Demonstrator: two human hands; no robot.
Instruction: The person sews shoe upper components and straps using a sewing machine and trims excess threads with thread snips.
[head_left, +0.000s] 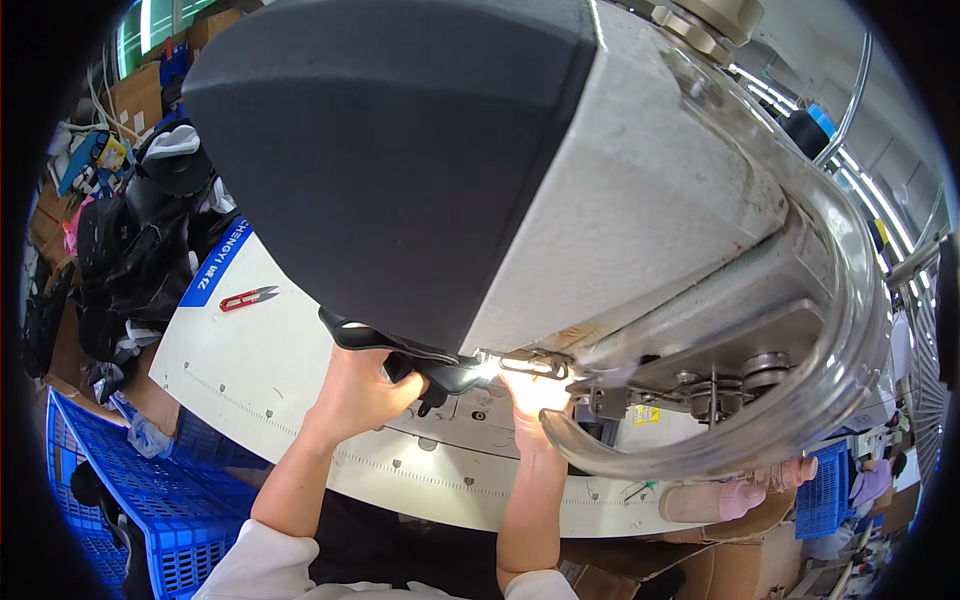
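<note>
A big industrial sewing machine (400, 160), black cover on its left and grey metal body on its right, fills the upper middle. Beneath it a bright lamp lights the needle area (490, 368). My left hand (362, 395) is closed on a black, smooth, curved workpiece (452, 376), thumb on top, to the left of that light. The workpiece's exact kind cannot be made out, and the machine hides part of it. My right hand (533, 400) reaches up beside the needle area. Glare and machine parts hide its fingers.
Red-handled thread snips (248, 298) lie on the white table (230, 350) at left. Blue plastic baskets (150, 490) stand below, black goods (150, 230) piled behind. A clear curved tube (860, 330) arcs around the right side, near a pink-capped bottle (705, 500).
</note>
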